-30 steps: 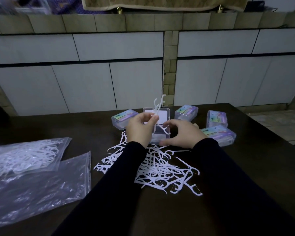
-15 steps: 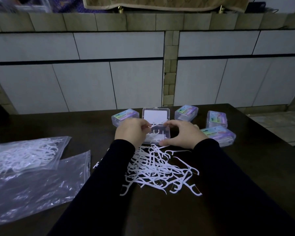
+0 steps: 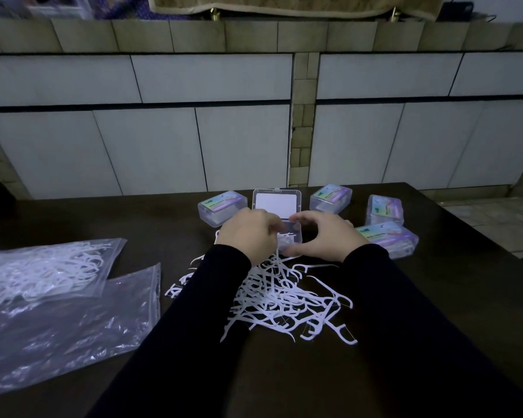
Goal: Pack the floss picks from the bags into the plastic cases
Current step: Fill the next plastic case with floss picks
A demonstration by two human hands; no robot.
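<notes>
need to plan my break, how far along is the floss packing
Done: four closed cases look packed. In hand: the right hand steadies the open case while the left hand loads picks. Left: the loose pile and one full bag; another bag looks empty.

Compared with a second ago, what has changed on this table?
The left hand has brought the floss picks it held up in the air down into the open plastic case, fingers curled over them. The right hand still steadies the case, thumb and fingers around its near side. The loose pile of picks, the two bags and the four closed cases have not moved.
</notes>
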